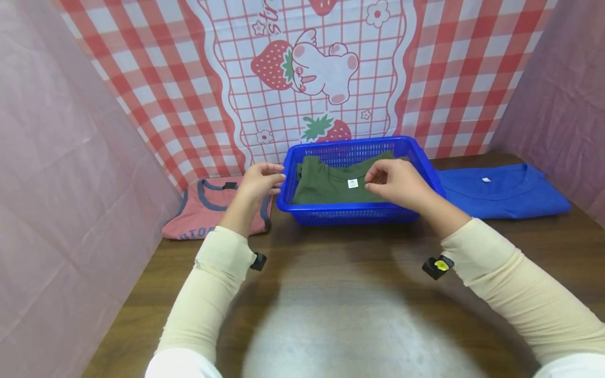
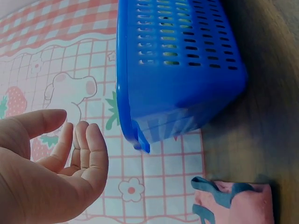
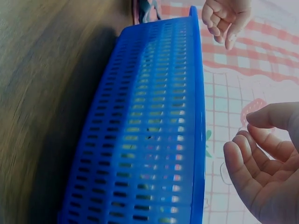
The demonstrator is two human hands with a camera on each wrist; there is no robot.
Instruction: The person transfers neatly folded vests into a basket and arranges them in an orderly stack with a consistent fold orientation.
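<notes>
In the head view a folded dark green shirt (image 1: 326,184) with a white neck label lies inside a blue plastic basket (image 1: 350,214). My left hand (image 1: 259,184) hovers by the basket's left rim, holding nothing, its fingers loosely bent. Over the right part of the basket is my right hand (image 1: 399,181), also holding nothing, its thumb and fingers loosely bent near the label. The left wrist view shows the left hand (image 2: 60,168) apart from the basket (image 2: 182,84). In the right wrist view the right hand (image 3: 266,158) is likewise apart from the basket wall (image 3: 140,126).
A folded pink shirt (image 1: 189,212) with blue-grey trim lies left of the basket, partly behind the left hand. On the right is a folded blue shirt (image 1: 501,191). A checked strawberry cloth (image 1: 170,89) hangs behind, and pink curtains (image 1: 61,157) flank the wooden table (image 1: 331,294).
</notes>
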